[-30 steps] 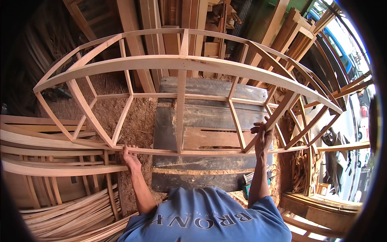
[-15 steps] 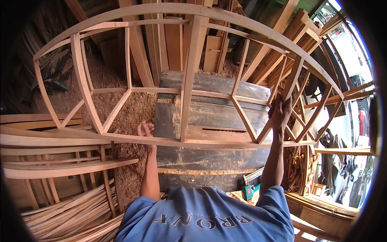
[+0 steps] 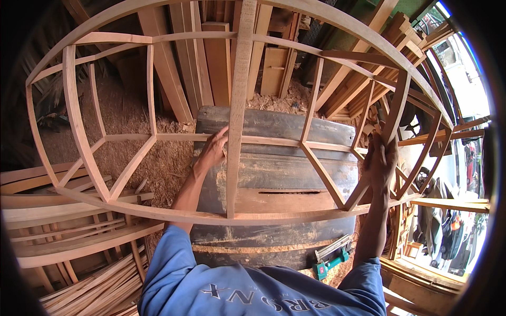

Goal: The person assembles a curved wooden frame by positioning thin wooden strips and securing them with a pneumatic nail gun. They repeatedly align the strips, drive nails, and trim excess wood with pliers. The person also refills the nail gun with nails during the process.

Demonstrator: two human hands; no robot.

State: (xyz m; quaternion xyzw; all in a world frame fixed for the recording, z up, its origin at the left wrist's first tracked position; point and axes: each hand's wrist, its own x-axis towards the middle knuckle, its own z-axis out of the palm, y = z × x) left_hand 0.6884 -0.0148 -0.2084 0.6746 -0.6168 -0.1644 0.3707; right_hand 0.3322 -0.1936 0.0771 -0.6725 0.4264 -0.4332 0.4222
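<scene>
A large curved wooden frame [image 3: 237,100] of slats and struts stands across the view in front of me. My right hand [image 3: 380,158] is closed round one of its slanted struts on the right side. My left hand [image 3: 212,149] reaches in past the lower curved rail [image 3: 274,217] to the middle rail, just left of the thick central upright. Its fingers are stretched toward that upright, not wrapped round it; whether they touch the rail is unclear. Behind and under the frame lies a dark, worn workbench top [image 3: 284,168] with a narrow slot.
A teal nail gun [image 3: 332,260] lies at the bench's near right. Curved wooden pieces [image 3: 89,245] and thin strips [image 3: 100,287] are stacked at the left. Boards [image 3: 216,63] lean at the back, timber [image 3: 369,68] at the far right. Shavings [image 3: 168,163] cover the floor.
My left hand has moved up and right, from beside the lower rail to the middle rail. The frame sits larger and lower in view, while my right hand keeps its grip.
</scene>
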